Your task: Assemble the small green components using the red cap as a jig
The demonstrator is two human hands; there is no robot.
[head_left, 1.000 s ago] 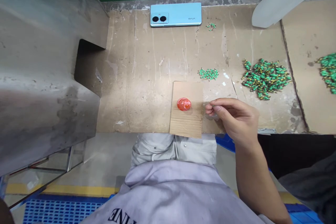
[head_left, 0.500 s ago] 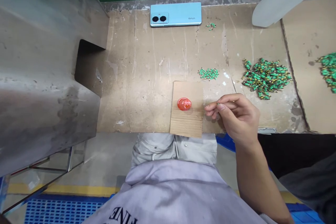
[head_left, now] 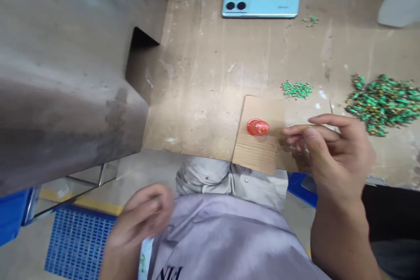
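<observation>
The right hand pinches a tiny green part just right of the red blob; the blurred left hand, loosely curled, hangs below the table edge.

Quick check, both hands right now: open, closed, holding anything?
Left hand: low beside the lap, blurred; whether it holds anything cannot be told.
Right hand: fingers pinched on a tiny green piece, over the table edge beside the red blob.
</observation>
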